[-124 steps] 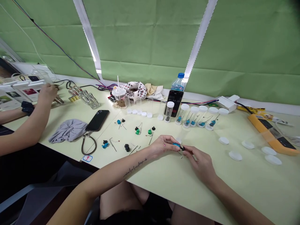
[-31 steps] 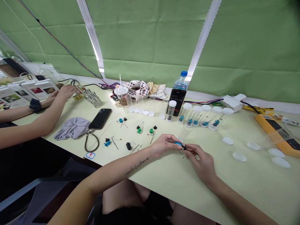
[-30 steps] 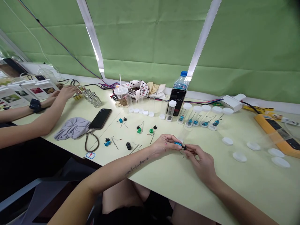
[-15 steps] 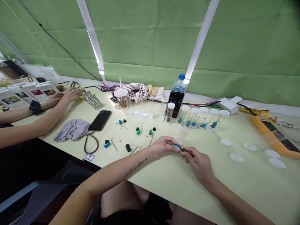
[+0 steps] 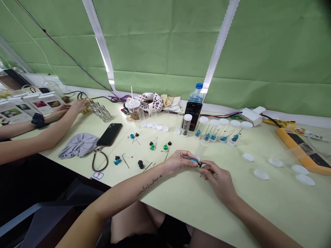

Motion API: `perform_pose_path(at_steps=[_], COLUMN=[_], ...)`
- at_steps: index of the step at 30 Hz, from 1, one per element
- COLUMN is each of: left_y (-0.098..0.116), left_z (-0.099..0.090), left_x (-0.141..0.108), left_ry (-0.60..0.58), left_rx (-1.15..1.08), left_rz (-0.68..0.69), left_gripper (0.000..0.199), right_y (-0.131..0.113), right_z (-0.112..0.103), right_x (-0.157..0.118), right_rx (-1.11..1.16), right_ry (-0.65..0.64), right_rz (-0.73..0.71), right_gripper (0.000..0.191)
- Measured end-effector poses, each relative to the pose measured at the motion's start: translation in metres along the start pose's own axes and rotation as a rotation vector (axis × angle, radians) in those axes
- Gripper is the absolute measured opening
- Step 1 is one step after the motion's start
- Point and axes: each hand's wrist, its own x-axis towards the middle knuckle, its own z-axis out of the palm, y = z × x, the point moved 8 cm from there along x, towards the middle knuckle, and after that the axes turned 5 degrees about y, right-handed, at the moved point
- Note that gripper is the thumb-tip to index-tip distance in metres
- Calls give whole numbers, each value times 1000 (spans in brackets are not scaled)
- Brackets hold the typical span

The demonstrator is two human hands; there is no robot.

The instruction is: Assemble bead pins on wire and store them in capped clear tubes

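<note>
My left fingers clamp the small blue-and-black piece (image 5: pixel 193 160) above the surface (image 5: pixel 186 196), left hand (image 5: pixel 180 162) at eleven o'clock of the right hand (image 5: pixel 221 179). Its long axis slants from ten to four, black end toward four. My right fingers reach that end; I cannot tell whether they pinch it. Loose green pieces (image 5: pixel 152 147) lie toward ten; farther, capped tubes (image 5: pixel 224 131) stand toward one.

A grey scrunchie (image 5: pixel 78 145) lies beside a black phone (image 5: pixel 110 134).
</note>
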Motion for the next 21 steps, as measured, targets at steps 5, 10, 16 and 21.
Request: perform_pose_path(at_steps=[5, 10, 16, 21], left_y=[1, 0, -3, -4], left_z=[-2, 2, 1, -1], left_x=[0, -2, 0, 0], left_ry=[4, -10, -16, -2], left_rx=[0, 45, 88, 95], left_rz=[9, 16, 12, 1], left_gripper=[39, 39, 41, 43], right_y=[-3, -5, -4, -3], right_z=[0, -2, -3, -2], right_x=[0, -2, -4, -4], right_rx=[-12, -40, -54, -73], right_ry=[31, 54, 54, 55], right_rz=[-26, -65, -72, -90], right_gripper=[26, 22, 24, 26])
